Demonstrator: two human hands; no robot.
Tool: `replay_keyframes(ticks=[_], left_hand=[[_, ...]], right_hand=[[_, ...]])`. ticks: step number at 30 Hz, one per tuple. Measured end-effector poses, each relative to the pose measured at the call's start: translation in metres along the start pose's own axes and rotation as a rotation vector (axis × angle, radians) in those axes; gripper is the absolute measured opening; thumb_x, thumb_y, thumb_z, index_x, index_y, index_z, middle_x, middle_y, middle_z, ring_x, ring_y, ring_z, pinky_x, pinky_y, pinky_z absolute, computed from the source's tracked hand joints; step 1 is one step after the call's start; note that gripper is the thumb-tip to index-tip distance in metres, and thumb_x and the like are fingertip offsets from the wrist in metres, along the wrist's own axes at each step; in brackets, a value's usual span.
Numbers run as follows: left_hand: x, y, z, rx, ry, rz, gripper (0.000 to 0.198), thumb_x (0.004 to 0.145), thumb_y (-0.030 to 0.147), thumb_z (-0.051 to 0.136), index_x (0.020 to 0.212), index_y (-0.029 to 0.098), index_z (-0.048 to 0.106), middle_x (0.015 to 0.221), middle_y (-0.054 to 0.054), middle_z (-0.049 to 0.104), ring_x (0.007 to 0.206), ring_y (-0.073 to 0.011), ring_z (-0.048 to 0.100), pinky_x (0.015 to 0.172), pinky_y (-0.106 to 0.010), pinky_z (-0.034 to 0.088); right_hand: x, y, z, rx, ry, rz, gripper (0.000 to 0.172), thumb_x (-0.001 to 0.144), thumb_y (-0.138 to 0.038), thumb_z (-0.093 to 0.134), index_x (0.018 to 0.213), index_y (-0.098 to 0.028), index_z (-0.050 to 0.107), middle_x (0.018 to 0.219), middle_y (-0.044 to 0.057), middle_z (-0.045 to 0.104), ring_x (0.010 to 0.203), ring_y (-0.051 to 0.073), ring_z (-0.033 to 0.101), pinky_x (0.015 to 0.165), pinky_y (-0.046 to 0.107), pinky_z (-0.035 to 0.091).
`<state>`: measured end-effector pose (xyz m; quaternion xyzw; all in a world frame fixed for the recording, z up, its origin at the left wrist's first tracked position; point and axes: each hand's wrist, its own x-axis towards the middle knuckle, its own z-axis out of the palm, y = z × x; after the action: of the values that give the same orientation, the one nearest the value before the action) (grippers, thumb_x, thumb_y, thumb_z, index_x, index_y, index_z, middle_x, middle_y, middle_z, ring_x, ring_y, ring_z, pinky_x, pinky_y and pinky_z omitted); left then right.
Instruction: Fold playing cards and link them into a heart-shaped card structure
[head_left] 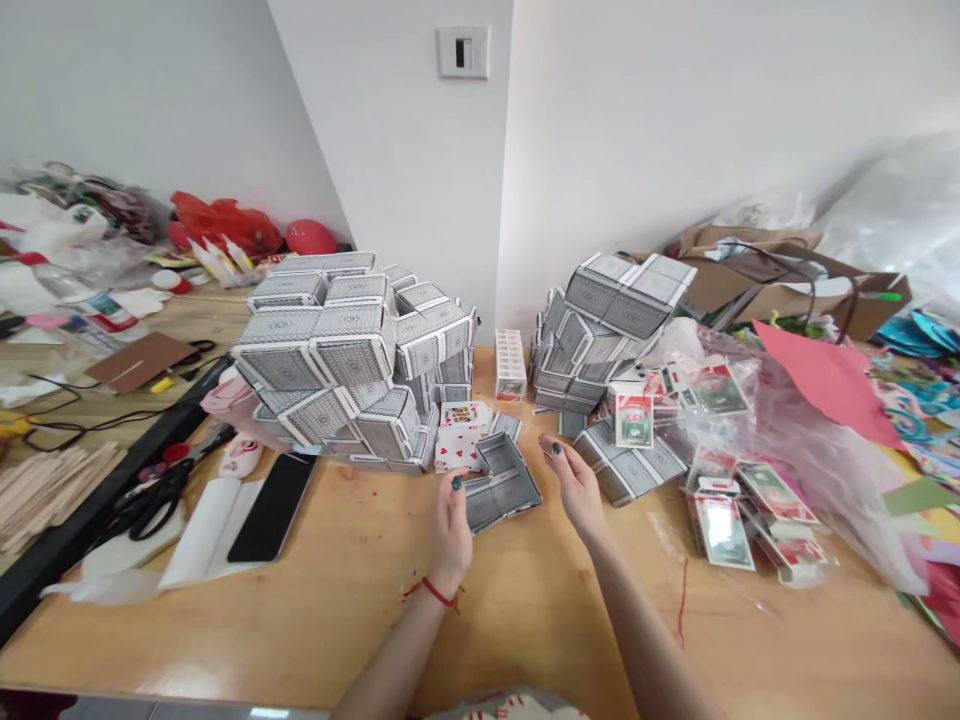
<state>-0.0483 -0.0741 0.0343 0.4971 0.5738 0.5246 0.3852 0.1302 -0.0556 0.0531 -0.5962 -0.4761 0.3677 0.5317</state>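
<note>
Between my hands is an open box made of folded playing cards [507, 485], grey-patterned, its hollow side facing up. My left hand [452, 530] is at the box's left edge, thumb raised and the other fingers partly hidden; it appears to grip that edge. To the right, apart from the box, my right hand [577, 492] has thumb and forefinger drawn together in a pinch; anything between them is too small to make out. Loose face-up playing cards [459, 447] lie just behind the box. A joined pair of card boxes [630, 462] rests beyond my right hand.
Large stacks of card boxes stand at left [322, 345] and right [592, 340], with a clear case [510, 365] between. A phone [272, 507] and black scissors [157, 495] lie left. Opened card packs [724, 530] and plastic bags [817, 470] crowd the right.
</note>
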Motion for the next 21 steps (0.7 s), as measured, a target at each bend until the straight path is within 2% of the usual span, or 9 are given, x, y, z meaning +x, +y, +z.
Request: replay_keyframes(ticks=[2,5,8,10,12,13,15,18,21], left_hand=[[-0.005,0.003,0.004,0.013,-0.06,-0.008,0.031,0.083,0.039,0.039,0.103,0.018,0.052,0.107,-0.008,0.056,0.103,-0.019,0.049,0.09,-0.033,0.036],[-0.01,0.007,0.004,0.021,-0.15,-0.045,0.028,0.082,0.037,0.041,0.099,0.018,0.053,0.1,-0.006,0.059,0.093,-0.0186,0.054,0.082,-0.031,0.041],[-0.008,0.01,-0.003,0.018,-0.232,-0.09,0.028,0.083,0.036,0.037,0.083,0.016,0.057,0.08,-0.004,0.061,0.075,-0.0168,0.056,0.071,-0.028,0.043],[-0.002,0.014,-0.009,0.019,-0.17,-0.052,0.022,0.081,0.033,0.041,0.078,0.016,0.056,0.074,-0.003,0.059,0.075,-0.0166,0.056,0.072,-0.028,0.043],[0.009,0.019,-0.01,0.016,-0.105,0.045,0.014,0.075,0.025,0.049,0.085,0.017,0.055,0.087,-0.004,0.058,0.087,-0.018,0.054,0.082,-0.03,0.041],[0.015,0.022,-0.009,0.025,-0.109,0.1,0.02,0.071,0.019,0.052,0.09,0.018,0.055,0.095,-0.005,0.057,0.095,-0.0191,0.052,0.087,-0.031,0.039],[0.028,0.027,-0.002,0.069,-0.261,0.187,0.032,0.064,0.009,0.05,0.094,0.019,0.056,0.101,-0.005,0.056,0.102,-0.0205,0.049,0.091,-0.034,0.036],[0.041,0.028,0.014,0.158,-0.494,0.191,0.039,0.058,0.003,0.044,0.09,0.02,0.06,0.096,-0.003,0.059,0.095,-0.0189,0.052,0.089,-0.034,0.038],[0.045,0.019,0.028,0.163,-0.523,0.099,0.037,0.059,0.001,0.039,0.081,0.019,0.062,0.085,-0.002,0.063,0.084,-0.0159,0.056,0.082,-0.031,0.042]], right_hand=[[0.001,0.01,0.009,0.097,-0.091,0.071,0.045,0.082,-0.047,0.037,0.109,-0.017,0.056,0.112,0.01,0.059,0.106,0.024,0.052,0.087,0.039,0.042],[-0.01,0.021,0.017,0.059,-0.23,0.092,0.041,0.077,-0.043,0.046,0.106,-0.017,0.059,0.107,0.006,0.062,0.102,0.025,0.055,0.085,0.038,0.044],[-0.019,0.023,0.011,-0.045,-0.242,0.046,0.035,0.072,-0.029,0.051,0.104,-0.019,0.06,0.104,0.004,0.064,0.099,0.023,0.057,0.087,0.038,0.043],[-0.019,0.02,0.002,-0.112,-0.258,0.034,0.031,0.07,-0.024,0.049,0.097,-0.02,0.064,0.099,0.004,0.066,0.093,0.023,0.06,0.085,0.038,0.044],[-0.014,0.015,-0.005,-0.164,-0.282,0.016,0.029,0.069,-0.022,0.05,0.093,-0.023,0.066,0.098,0.003,0.067,0.091,0.023,0.06,0.084,0.038,0.045],[-0.011,0.013,-0.007,-0.179,-0.288,0.009,0.028,0.069,-0.022,0.05,0.091,-0.023,0.067,0.097,0.003,0.067,0.091,0.023,0.061,0.084,0.038,0.045],[-0.005,0.009,-0.009,-0.194,-0.311,0.004,0.028,0.068,-0.02,0.05,0.09,-0.023,0.068,0.094,0.003,0.068,0.09,0.023,0.061,0.083,0.038,0.044],[0.003,0.007,-0.007,-0.184,-0.317,0.006,0.029,0.067,-0.016,0.048,0.086,-0.022,0.068,0.09,0.003,0.069,0.086,0.022,0.061,0.081,0.037,0.045],[0.007,0.008,-0.006,-0.201,-0.314,0.026,0.033,0.061,-0.011,0.043,0.082,-0.019,0.067,0.085,0.003,0.069,0.083,0.02,0.061,0.08,0.034,0.044]])
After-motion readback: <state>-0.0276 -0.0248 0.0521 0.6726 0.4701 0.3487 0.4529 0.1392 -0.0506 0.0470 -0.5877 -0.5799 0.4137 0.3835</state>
